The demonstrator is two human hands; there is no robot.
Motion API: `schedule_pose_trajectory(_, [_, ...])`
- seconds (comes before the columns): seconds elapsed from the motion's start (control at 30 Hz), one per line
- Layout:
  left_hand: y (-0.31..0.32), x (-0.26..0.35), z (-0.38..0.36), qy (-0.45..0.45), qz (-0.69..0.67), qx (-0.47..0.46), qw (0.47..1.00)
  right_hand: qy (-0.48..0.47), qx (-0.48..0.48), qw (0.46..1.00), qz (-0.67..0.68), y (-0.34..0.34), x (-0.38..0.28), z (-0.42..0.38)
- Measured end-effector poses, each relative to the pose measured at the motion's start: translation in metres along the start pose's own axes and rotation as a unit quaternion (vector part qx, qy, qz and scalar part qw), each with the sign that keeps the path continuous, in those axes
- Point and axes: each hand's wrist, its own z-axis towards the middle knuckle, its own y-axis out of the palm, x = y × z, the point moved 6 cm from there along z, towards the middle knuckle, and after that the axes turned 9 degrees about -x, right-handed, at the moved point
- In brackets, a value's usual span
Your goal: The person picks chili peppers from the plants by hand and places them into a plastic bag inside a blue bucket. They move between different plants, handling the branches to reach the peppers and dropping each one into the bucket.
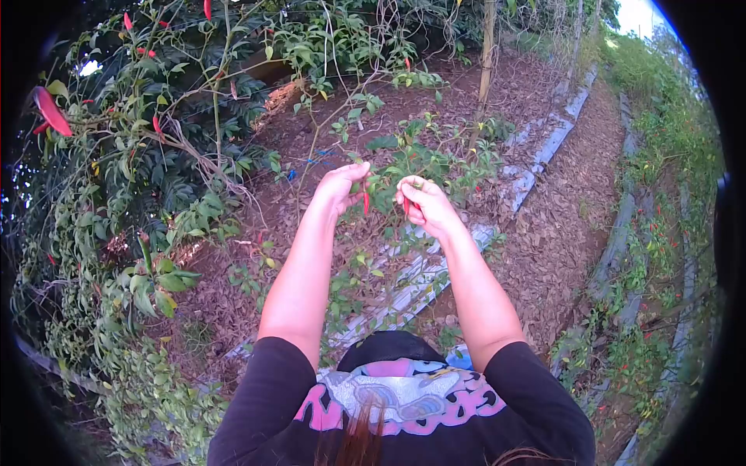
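My left hand [340,189] is closed in a pinch at the leaves of a chili plant [420,159]. A slim red chili pepper [366,203] hangs point down at its fingertips. Facing it, a short gap to the right, my right hand [427,205] has its fingers curled around another red chili pepper [406,205], whose lower part shows below the thumb. Both forearms reach forward over the plant's green leaves and thin stems.
Taller chili branches with red fruit [54,113] crowd the left side. A wooden stake [486,66] stands beyond my hands. Silvery plastic mulch strips [536,167] edge the leaf-littered path [556,233]. More chili plants grow along the right. A black bag-like item [392,348] is at my front.
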Motion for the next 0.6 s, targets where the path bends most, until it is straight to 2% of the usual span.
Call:
schedule_pose_trajectory(0.1, [0.002,-0.004,0.004,0.012,-0.032,-0.002,0.999,0.032,0.062,0.995,0.073,-0.003,0.036,0.011])
schedule_pose_trajectory(0.17, [0.003,-0.006,0.004,0.025,-0.057,0.001,0.998,0.053,0.065,0.988,0.128,0.006,0.052,0.021])
schedule_pose_trajectory(0.3, [-0.002,-0.016,0.01,0.052,-0.094,0.015,0.994,0.057,0.068,0.993,0.079,0.027,0.049,0.03])
schedule_pose_trajectory(0.33, [-0.003,-0.016,0.01,0.085,-0.109,0.002,0.99,0.059,0.068,0.993,0.073,0.03,0.049,0.031])
schedule_pose_trajectory(0.47, [-0.007,-0.013,0.001,0.117,-0.093,0.014,0.989,0.049,0.064,0.996,0.047,0.032,0.048,0.034])
schedule_pose_trajectory(0.57, [-0.007,-0.011,-0.005,0.11,-0.034,0.039,0.993,0.046,0.08,0.996,-0.011,0.033,0.046,0.033])
schedule_pose_trajectory(0.6, [-0.009,-0.009,-0.006,0.098,0.011,0.013,0.995,0.045,0.095,0.994,-0.033,0.031,0.045,0.033])
